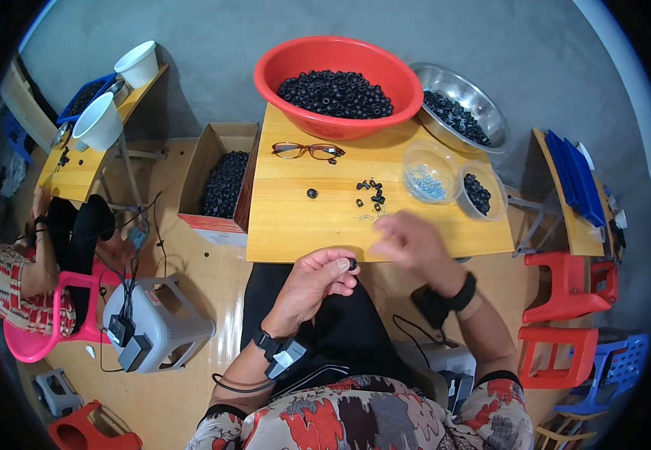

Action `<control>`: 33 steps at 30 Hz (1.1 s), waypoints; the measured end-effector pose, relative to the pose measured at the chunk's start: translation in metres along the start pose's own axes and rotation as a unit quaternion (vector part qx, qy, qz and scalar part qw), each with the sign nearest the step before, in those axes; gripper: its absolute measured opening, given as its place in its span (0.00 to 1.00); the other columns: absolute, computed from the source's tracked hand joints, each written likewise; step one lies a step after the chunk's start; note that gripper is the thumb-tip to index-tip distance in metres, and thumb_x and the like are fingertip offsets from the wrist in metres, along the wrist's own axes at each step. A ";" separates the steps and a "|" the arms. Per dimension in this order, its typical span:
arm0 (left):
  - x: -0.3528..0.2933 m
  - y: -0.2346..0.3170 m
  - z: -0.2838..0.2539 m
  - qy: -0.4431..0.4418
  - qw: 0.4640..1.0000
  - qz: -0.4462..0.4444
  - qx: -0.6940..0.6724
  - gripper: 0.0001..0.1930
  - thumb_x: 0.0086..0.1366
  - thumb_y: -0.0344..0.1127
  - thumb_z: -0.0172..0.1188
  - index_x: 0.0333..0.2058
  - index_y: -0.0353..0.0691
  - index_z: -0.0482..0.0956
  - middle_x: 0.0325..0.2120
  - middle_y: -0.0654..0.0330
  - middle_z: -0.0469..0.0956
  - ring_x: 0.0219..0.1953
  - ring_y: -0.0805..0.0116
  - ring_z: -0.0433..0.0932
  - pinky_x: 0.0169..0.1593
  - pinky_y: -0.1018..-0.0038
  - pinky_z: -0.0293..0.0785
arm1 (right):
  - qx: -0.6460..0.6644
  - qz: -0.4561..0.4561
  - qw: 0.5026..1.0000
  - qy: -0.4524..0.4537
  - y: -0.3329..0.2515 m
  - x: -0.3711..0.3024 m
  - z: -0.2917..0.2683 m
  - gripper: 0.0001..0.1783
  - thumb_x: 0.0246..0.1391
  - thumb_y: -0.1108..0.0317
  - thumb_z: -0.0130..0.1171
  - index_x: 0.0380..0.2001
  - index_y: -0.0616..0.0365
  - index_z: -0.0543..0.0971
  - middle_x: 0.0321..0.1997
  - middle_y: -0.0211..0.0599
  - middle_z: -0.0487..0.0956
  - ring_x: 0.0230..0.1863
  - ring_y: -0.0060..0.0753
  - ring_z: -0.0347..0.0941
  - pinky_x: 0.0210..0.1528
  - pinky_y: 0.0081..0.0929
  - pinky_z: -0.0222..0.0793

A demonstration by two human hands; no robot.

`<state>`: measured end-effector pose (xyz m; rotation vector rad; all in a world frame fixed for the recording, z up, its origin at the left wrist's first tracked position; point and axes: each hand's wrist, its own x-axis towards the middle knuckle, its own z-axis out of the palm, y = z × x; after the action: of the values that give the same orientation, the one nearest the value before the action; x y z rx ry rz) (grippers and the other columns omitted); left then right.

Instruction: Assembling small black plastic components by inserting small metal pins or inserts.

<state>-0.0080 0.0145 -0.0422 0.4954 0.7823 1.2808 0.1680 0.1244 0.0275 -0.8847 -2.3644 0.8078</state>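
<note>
My left hand [312,289] is closed just off the table's near edge, pinching a small black round part [352,264] between thumb and fingers. My right hand [414,247] is over the near right of the table, smeared by motion, so its fingers cannot be read. Just beyond it lie several small black pieces [376,199] in a loose group. One black round part [312,193] sits by itself to their left. Small silvery-blue pieces lie in a clear tub [413,156]; a second clear tub [499,211] beside it holds small black parts.
The wooden table [284,232] carries a large red basin [340,129] of black round parts, a steel bowl [496,112] and eyeglasses [303,151]. To the left stand a cardboard box [198,172] of black parts and a grey stool [156,300]. Another person [36,262] sits farther left.
</note>
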 end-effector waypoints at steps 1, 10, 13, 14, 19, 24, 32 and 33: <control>0.000 0.001 0.000 -0.010 1.000 0.002 -0.028 0.12 0.64 0.30 0.53 0.45 0.35 0.74 0.34 0.59 0.77 0.30 0.76 0.77 0.33 0.80 0.78 | -0.093 0.002 0.995 0.040 0.012 0.010 -0.012 0.12 0.45 0.64 0.62 0.34 0.55 0.77 0.27 0.40 0.76 0.31 0.38 0.74 0.32 0.32 0.70; -0.003 0.004 0.004 -0.014 1.000 0.014 -0.015 0.11 0.64 0.30 0.53 0.44 0.36 0.75 0.31 0.61 0.76 0.29 0.76 0.77 0.33 0.80 0.79 | -0.399 0.172 0.892 -0.121 0.090 0.072 -0.064 0.22 0.45 0.56 0.59 0.42 0.58 0.75 0.36 0.51 0.78 0.40 0.53 0.74 0.44 0.44 0.68; -0.003 0.004 0.006 -0.016 1.000 0.005 -0.010 0.11 0.64 0.30 0.53 0.44 0.36 0.75 0.31 0.61 0.76 0.29 0.76 0.77 0.33 0.80 0.78 | -0.331 0.094 0.931 -0.123 0.121 0.080 -0.060 0.24 0.43 0.58 0.60 0.43 0.59 0.74 0.37 0.49 0.78 0.40 0.52 0.74 0.47 0.43 0.68; -0.003 0.004 0.006 -0.017 1.000 0.005 -0.010 0.11 0.64 0.30 0.53 0.44 0.36 0.75 0.31 0.61 0.76 0.29 0.76 0.77 0.33 0.80 0.78 | -0.332 0.094 0.930 -0.123 0.127 0.082 -0.057 0.24 0.43 0.58 0.60 0.43 0.59 0.74 0.37 0.49 0.78 0.40 0.52 0.74 0.47 0.43 0.68; -0.004 0.006 0.007 -0.012 1.000 0.007 -0.010 0.10 0.64 0.31 0.52 0.43 0.36 0.76 0.31 0.61 0.76 0.28 0.77 0.77 0.32 0.81 0.78 | -0.194 0.084 0.974 -0.078 0.131 0.085 -0.047 0.16 0.38 0.70 0.60 0.35 0.60 0.77 0.34 0.50 0.79 0.37 0.49 0.75 0.44 0.35 0.69; -0.004 0.006 0.005 -0.011 1.000 0.009 -0.012 0.10 0.64 0.31 0.52 0.43 0.36 0.76 0.31 0.61 0.76 0.28 0.77 0.77 0.32 0.81 0.78 | -0.165 0.130 0.978 -0.021 0.124 0.086 -0.050 0.10 0.38 0.73 0.59 0.29 0.61 0.79 0.30 0.48 0.79 0.34 0.44 0.76 0.40 0.31 0.70; -0.004 0.006 0.006 -0.010 1.000 0.009 -0.018 0.10 0.64 0.31 0.52 0.42 0.37 0.76 0.30 0.62 0.76 0.27 0.77 0.76 0.31 0.80 0.78 | -0.129 0.149 0.980 -0.025 0.132 0.077 -0.064 0.09 0.40 0.74 0.60 0.29 0.61 0.80 0.28 0.43 0.79 0.30 0.33 0.77 0.37 0.25 0.70; -0.004 0.006 0.006 -0.010 1.000 0.010 -0.019 0.10 0.64 0.31 0.52 0.42 0.36 0.76 0.30 0.61 0.76 0.27 0.77 0.77 0.31 0.80 0.78 | -0.121 0.153 0.981 -0.008 0.130 0.076 -0.066 0.08 0.40 0.74 0.60 0.29 0.61 0.80 0.27 0.43 0.79 0.30 0.34 0.76 0.36 0.26 0.71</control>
<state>-0.0081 0.0124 -0.0329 0.4862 0.7362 1.3041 0.2117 0.2815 0.0043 -1.3731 -2.4086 0.6472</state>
